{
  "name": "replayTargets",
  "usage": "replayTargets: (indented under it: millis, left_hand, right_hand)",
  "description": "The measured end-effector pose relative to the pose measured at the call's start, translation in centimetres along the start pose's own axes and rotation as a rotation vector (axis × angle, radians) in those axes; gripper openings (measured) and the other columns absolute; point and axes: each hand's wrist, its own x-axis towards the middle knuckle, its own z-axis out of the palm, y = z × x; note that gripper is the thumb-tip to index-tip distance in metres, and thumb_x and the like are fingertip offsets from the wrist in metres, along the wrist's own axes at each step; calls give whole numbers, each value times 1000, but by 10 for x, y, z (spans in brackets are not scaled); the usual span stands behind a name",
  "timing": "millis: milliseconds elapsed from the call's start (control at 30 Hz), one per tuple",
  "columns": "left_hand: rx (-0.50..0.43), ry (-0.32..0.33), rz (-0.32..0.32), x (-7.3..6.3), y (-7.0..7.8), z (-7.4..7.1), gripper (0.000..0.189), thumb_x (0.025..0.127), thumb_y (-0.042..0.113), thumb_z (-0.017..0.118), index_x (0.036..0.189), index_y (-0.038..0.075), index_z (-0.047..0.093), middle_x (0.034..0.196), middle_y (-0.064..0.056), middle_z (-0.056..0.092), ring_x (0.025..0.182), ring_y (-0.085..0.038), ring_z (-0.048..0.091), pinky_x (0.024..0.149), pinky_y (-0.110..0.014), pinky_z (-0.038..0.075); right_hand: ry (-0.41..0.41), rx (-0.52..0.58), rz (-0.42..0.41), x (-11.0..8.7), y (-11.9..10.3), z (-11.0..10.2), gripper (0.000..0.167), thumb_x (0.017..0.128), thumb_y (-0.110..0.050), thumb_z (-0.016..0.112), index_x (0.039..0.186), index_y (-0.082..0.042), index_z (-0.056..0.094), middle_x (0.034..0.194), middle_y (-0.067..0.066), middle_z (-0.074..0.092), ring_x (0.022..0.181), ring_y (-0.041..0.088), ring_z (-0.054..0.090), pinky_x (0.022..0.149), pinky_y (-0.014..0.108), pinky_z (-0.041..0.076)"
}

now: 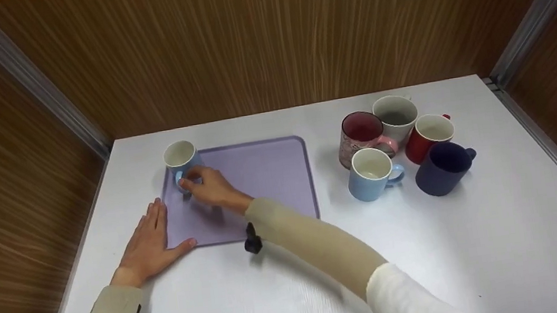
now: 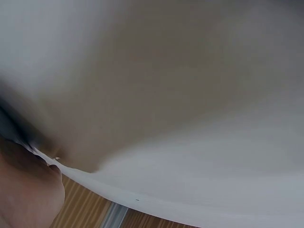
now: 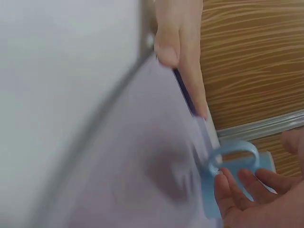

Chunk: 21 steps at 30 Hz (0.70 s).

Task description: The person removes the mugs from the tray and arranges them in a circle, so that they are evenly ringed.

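Observation:
A light blue mug [image 1: 189, 163] stands upright at the back left corner of a lilac tray [image 1: 270, 178], its handle toward the near left. My right hand [image 1: 213, 187] is right at that handle, fingers loosely curled. In the right wrist view, the whole handle [image 3: 234, 147] shows, with the fingertips [image 3: 244, 175] in front of the mug's side and the thumb apart from the loop. My left hand [image 1: 147, 244] lies flat along the tray's left edge, its thumb reaching over the near left corner. Mostly white surface fills the left wrist view.
On the right stand a second light blue mug [image 1: 365, 184], a pink patterned mug [image 1: 349, 150], a white mug [image 1: 396, 131], a red mug [image 1: 417, 146] and a dark blue mug [image 1: 438, 179], close together. Wood-grain panels [image 1: 264, 41] wall the white table [image 1: 294, 282] at the back and sides.

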Motion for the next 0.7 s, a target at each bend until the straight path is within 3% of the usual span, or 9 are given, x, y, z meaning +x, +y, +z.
replayTargets:
  millis: [100,200,300,467,700]
  left_hand:
    - [-2,6,-6,0,1,1,124,93,77,63,165,-12,15,177,-29,9,165,-46,9,133,-62,15]
    - [-2,16,-2,1,2,2,124,93,75,64,165,-13,16,176,-30,10,165,-47,10,133,-62,16]
    - [2,23,4,1,3,1,123,93,74,64,164,-14,17,175,-31,11,164,-48,11,133,-62,16]
    - [4,26,9,2,3,1,122,94,74,63,165,-13,16,176,-31,12,164,-47,11,133,-61,16]
    - [2,15,-11,-1,0,2,124,93,77,62,166,-12,14,177,-29,9,165,-45,8,133,-61,14]
  right_hand:
    - [11,108,70,5,1,14,40,108,-31,64,137,-3,68,129,12,74,103,21,73,87,29,60]
    - [21,224,155,9,3,22,43,108,-30,64,140,-1,66,115,10,72,85,18,67,70,29,56]
    - [25,329,220,11,5,29,41,108,-30,64,137,-1,68,110,14,73,88,22,67,73,34,57]
    - [0,459,244,13,7,33,26,109,-25,62,118,-3,74,119,23,76,95,36,74,86,49,63]
    - [41,484,214,9,5,34,25,111,-17,58,93,-1,65,93,15,70,70,20,61,69,38,57]
